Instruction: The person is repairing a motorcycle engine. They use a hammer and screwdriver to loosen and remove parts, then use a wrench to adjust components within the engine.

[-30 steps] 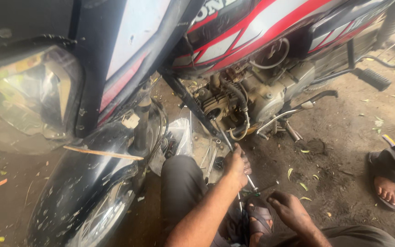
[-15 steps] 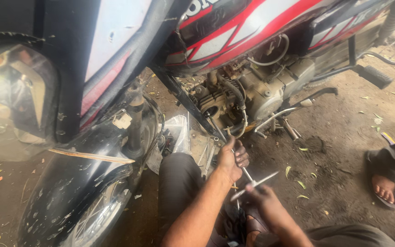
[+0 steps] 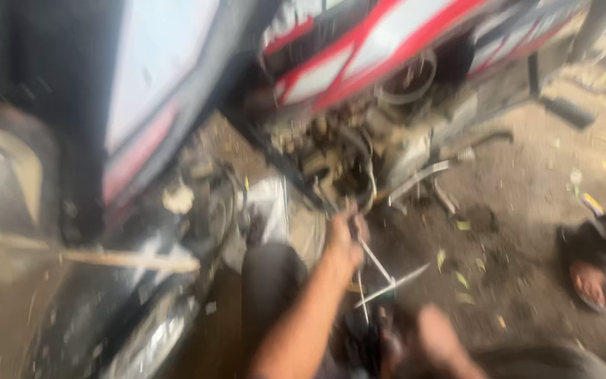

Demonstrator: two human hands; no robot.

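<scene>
The picture is smeared by motion. A red, white and black motorcycle stands in front of me, its exposed engine point(image 3: 359, 154) low in the middle. My left hand point(image 3: 345, 235) reaches up to the underside of the engine, fingers closed around the top of a thin metal rod point(image 3: 376, 261) that slants down to the right. A second thin metal rod point(image 3: 394, 284) crosses just below it. My right hand point(image 3: 436, 335) is low by my knee, close to the rods' lower ends; the blur hides its grip. My dark trouser leg point(image 3: 271, 288) lies under the left arm.
The motorcycle's black front mudguard and wheel point(image 3: 128, 316) fill the lower left, with the headlight point(image 3: 1, 189) above. A footpeg point(image 3: 566, 111) sticks out at the upper right. Another person's sandalled foot point(image 3: 590, 281) rests on the dirt ground point(image 3: 520, 210) at the right.
The camera has swung and the view has blurred. My left hand stays at the engine's underside. My right hand has drawn slightly down and to the right.
</scene>
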